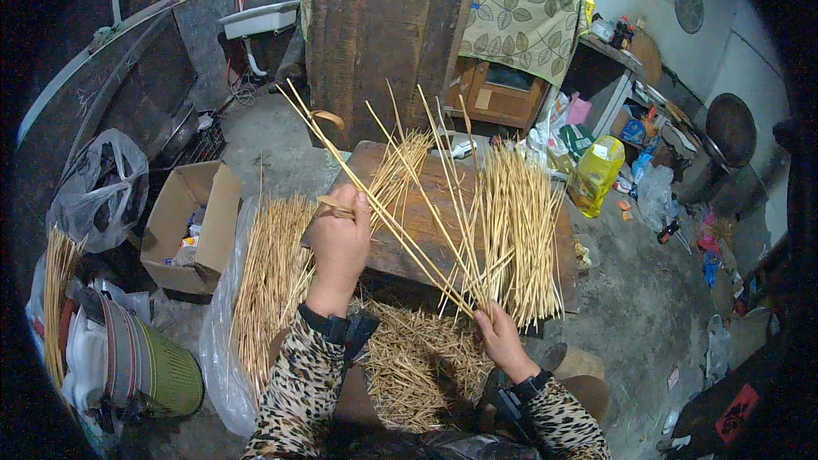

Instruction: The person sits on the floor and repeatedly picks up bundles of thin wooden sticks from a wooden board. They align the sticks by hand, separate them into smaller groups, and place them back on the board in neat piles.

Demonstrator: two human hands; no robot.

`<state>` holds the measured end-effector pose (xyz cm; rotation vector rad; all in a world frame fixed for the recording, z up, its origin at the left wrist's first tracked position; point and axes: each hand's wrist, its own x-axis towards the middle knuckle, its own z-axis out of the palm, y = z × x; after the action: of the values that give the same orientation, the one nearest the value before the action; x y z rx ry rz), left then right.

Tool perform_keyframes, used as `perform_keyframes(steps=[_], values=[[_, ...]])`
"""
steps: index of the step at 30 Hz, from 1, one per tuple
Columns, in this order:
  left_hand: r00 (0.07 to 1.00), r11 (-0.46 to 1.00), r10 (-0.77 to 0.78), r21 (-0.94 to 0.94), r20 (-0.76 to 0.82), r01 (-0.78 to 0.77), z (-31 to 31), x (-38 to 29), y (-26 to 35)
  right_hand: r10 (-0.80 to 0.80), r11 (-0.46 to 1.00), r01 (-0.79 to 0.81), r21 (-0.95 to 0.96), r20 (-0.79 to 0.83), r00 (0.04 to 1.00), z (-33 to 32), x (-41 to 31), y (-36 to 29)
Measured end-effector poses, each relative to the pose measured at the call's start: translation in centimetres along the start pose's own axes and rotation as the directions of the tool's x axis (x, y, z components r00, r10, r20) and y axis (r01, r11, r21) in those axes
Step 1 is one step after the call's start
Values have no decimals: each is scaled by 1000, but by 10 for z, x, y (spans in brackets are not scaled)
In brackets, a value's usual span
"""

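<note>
Dry straw stalks (409, 239) fan out from my right hand (505, 335), whose fingers pinch their lower ends. My left hand (340, 230) is closed at the upper left, its thumb against the leftmost stalks, with a flat strip of dry leaf (336, 207) sticking out of the fist. Behind them is a low wooden table (441, 201). It bears a large bundle of stalks (524, 236) on the right and a smaller bundle (401, 169) at the back left. Short straw scraps (415, 364) lie in a heap below, between my legs.
Left of the table, more stalks (271, 268) lie on clear plastic sheeting (220, 358). Farther left are an open cardboard box (214, 217), a green basket (166, 364) and a plastic bag (105, 185). A yellow bag (594, 172) stands on the floor at the right.
</note>
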<state>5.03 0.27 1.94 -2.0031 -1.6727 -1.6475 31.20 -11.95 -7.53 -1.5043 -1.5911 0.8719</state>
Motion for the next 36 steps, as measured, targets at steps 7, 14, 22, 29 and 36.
perform_keyframes(steps=[7,14,22,29,36], values=[[723,990,61,52,688,-134,13,-31,33,44,996,-40,83,-57,997,4,6,8],[485,971,138,-215,863,107,22,-36,17,124,900,-160,404,114,986,-2,3,1],[782,287,-101,-734,615,615,30,-24,13,91,923,-210,324,346,934,2,-1,1],[695,379,-91,-620,713,687,29,-28,20,84,884,-265,385,426,901,3,-2,-8],[748,385,-162,-657,644,648,28,-37,18,8,811,-332,483,557,831,-3,0,-13]])
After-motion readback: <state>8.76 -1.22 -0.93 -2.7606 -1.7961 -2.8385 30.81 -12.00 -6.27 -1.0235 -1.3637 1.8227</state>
